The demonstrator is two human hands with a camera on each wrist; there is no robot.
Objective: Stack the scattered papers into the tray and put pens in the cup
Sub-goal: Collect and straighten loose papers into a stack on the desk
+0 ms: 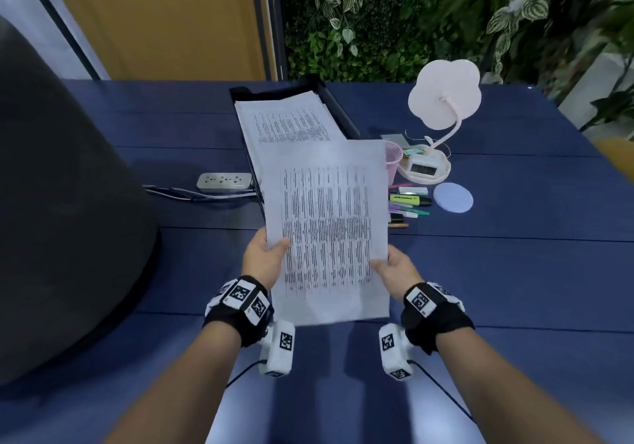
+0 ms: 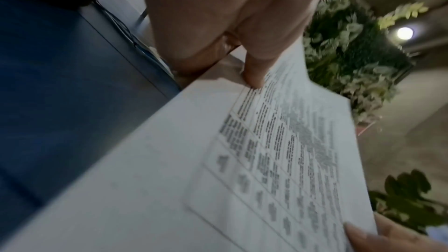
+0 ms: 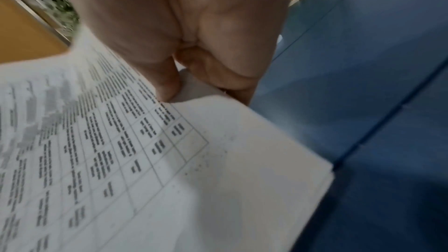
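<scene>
Printed paper [image 1: 329, 234] was held above the counter [image 1: 514, 272], near the tray [image 1: 338, 111]; left hand [image 1: 262, 260] pinched its left edge, right hand [image 1: 398, 272] its right. Paper hid most of the pink cup [image 1: 394, 159]; its text was blurred.

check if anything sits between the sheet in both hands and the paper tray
Nothing visible does. The sheet is held above the table by the left hand and right hand, its far edge already over the tray, which holds only papers.
</scene>
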